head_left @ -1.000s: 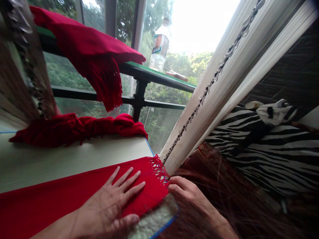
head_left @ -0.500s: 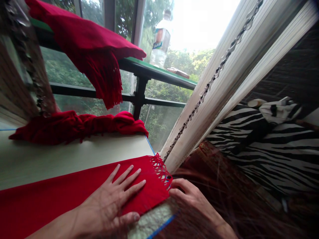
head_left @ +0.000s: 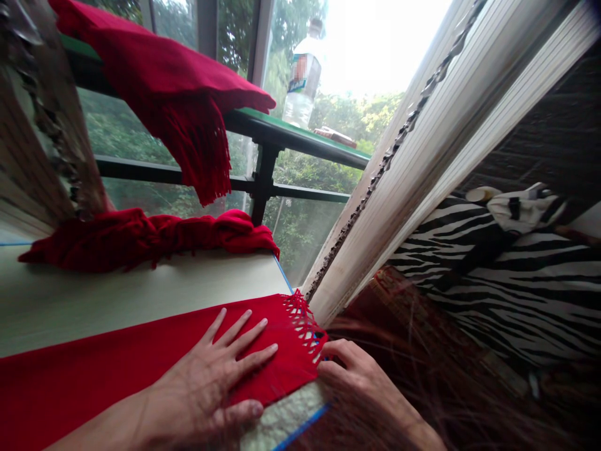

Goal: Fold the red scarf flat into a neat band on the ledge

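Observation:
A red fringed scarf (head_left: 154, 357) lies flat along the pale tabletop, its fringe (head_left: 305, 319) at the table's right edge. Fingers spread, my left hand (head_left: 220, 369) presses flat on the cloth a little short of the fringe. At the lower corner of that end, my right hand (head_left: 352, 369) has its thumb and forefinger pinched together on the fringe strands. The exact strands between the fingertips are too small to make out. Strands of dark hair hang blurred across the lower part of the view.
Bunched red cloth (head_left: 141, 241) rests on the table's far side. Another red fringed scarf (head_left: 164, 81) drapes over the green window rail, near a plastic bottle (head_left: 303, 81). A pale curtain (head_left: 399, 163) hangs at right, before a zebra-striped cover (head_left: 526, 282).
My right hand has shifted very slightly at the scarf's corner, still pinching the fringe. The left hand stays flat in nearly the same place.

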Motion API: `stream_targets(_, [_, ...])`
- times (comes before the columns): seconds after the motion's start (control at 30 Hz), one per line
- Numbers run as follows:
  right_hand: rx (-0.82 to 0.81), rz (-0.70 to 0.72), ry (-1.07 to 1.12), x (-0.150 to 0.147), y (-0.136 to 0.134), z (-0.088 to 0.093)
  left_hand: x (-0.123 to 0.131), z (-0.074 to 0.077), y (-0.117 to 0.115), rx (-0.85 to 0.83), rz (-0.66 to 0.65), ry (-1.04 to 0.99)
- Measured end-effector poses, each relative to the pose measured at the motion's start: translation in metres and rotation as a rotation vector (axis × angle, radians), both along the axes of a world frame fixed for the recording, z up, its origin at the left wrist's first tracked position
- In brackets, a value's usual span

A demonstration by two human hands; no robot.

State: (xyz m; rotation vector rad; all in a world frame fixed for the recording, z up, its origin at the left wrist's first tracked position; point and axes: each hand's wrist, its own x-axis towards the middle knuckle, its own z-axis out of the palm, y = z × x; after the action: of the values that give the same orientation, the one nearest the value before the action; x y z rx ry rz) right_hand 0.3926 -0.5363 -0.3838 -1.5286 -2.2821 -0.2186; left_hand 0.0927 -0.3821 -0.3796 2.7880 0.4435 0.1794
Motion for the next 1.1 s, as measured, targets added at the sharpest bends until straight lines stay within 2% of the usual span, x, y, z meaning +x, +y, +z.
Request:
stream_targets(0.17, [-0.042,-0.007,-0.012,-0.003,0.004,0.003,0.008,0.005,-0.006,-0.023,0.016,0.016])
stream_targets(0.27, [-0.019,-0.016,0.027,-0.006,0.009,0.004,0.025,0.018,-0.016,-0.044,-0.042,-0.005])
stream_targets(0.37, [0.007,-0.004,0.059,-0.009,0.014,0.007,0.046,0.033,-0.028,-0.057,-0.029,-0.030])
stream_targets(0.47, [0.021,0.004,0.074,-0.011,0.017,0.011,0.060,0.041,-0.035,-0.068,-0.006,-0.060])
stream_targets(0.6, [0.013,-0.018,0.071,-0.011,0.014,0.017,0.067,0.037,-0.040,-0.085,0.044,-0.095])
stream_targets(0.77, [0.038,-0.018,0.069,-0.011,0.008,0.017,0.073,0.027,-0.041,0.009,0.110,-0.010])
stream_targets(1.1, [0.015,-0.012,0.024,-0.001,0.000,-0.005,0.068,0.009,-0.035,0.117,-0.034,-0.171])
